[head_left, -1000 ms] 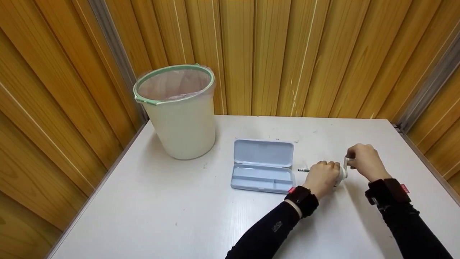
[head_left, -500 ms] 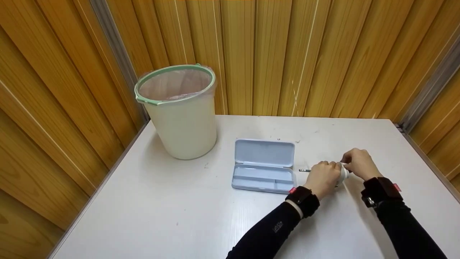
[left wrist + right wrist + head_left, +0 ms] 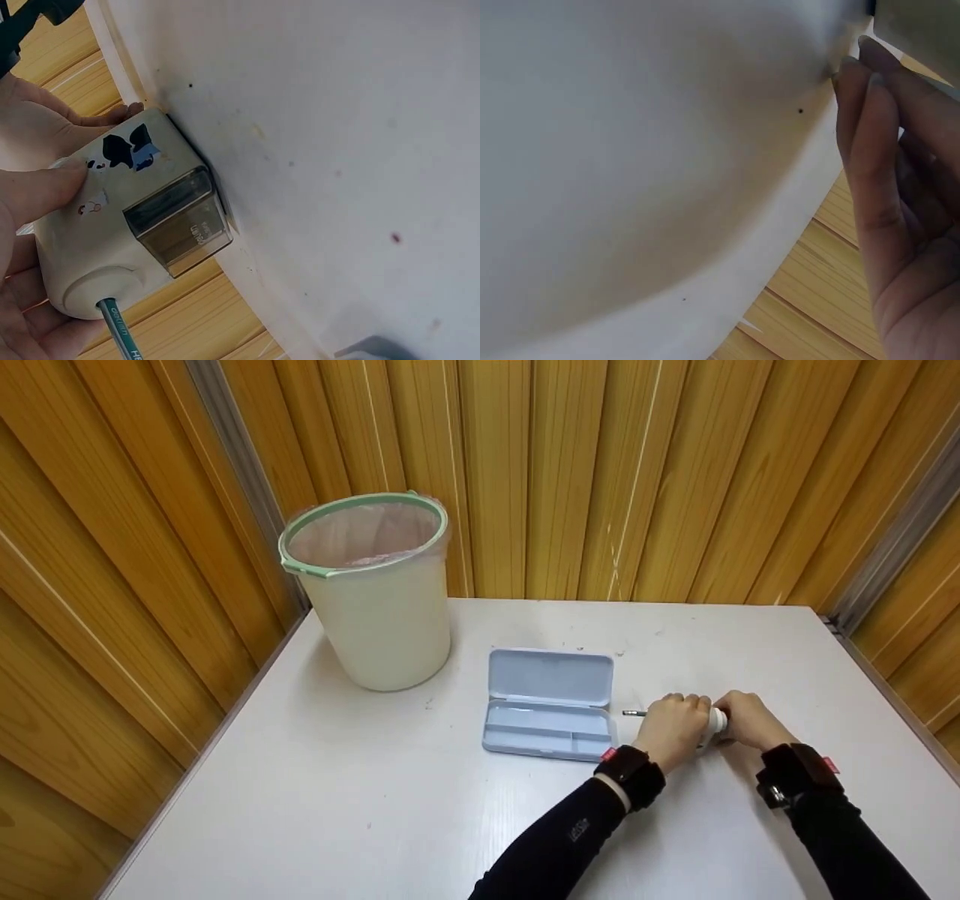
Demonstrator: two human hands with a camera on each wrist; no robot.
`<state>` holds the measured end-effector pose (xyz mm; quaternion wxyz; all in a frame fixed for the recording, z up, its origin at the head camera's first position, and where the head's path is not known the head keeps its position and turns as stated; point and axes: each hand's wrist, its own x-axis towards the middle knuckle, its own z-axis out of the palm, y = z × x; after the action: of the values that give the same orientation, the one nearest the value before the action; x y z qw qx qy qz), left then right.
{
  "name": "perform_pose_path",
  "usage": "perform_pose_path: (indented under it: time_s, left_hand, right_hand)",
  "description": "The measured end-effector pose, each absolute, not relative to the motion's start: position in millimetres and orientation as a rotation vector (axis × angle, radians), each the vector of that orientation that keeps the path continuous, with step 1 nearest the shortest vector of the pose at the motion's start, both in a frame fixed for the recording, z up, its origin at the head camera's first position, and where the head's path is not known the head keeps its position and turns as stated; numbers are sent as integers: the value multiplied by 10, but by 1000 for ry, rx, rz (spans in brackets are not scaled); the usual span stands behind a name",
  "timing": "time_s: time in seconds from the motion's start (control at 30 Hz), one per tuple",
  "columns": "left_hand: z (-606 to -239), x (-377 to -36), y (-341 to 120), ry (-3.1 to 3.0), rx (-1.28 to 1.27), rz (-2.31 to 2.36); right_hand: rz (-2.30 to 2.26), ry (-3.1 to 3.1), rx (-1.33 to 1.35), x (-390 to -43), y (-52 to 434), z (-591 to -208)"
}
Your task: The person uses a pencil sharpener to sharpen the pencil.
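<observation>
A: Left hand [image 3: 671, 729] wrapped around the pencil sharpener [image 3: 127, 225], pinning it to the table [image 3: 375, 810] near the right edge. Green pencil [image 3: 120, 334] sits in its front hole.

B: Right hand [image 3: 746, 720]?

A: Curled on the sharpener's far end, on the crank I think; grip hidden. Open blue pencil case [image 3: 550, 705] just left, bin [image 3: 371, 592] at back-left corner.

Cream sharpener [image 3: 112, 232] on the table, green pencil [image 3: 124, 341] apparently inserted.
</observation>
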<state>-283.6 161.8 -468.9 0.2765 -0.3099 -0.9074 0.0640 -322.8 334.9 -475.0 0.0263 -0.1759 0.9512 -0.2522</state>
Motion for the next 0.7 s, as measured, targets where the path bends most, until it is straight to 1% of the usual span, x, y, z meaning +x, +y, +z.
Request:
perform_pose_path:
  time_s: [0.2, 0.37, 0.7]
  left_hand:
    - [-4687, -2845, 1618, -2445, -835, 156]
    - [-4696, -2848, 1625, -2447, -803, 199]
    - [-4686, -2838, 1633, -2474, -795, 212]
  right_hand:
    - [-826, 2850, -532, -3088, 3363, -4761]
    - [-867, 2764, -490, -2962, 3355, -4699]
    - [-835, 2720, -601, -2741, 3358, -4409]
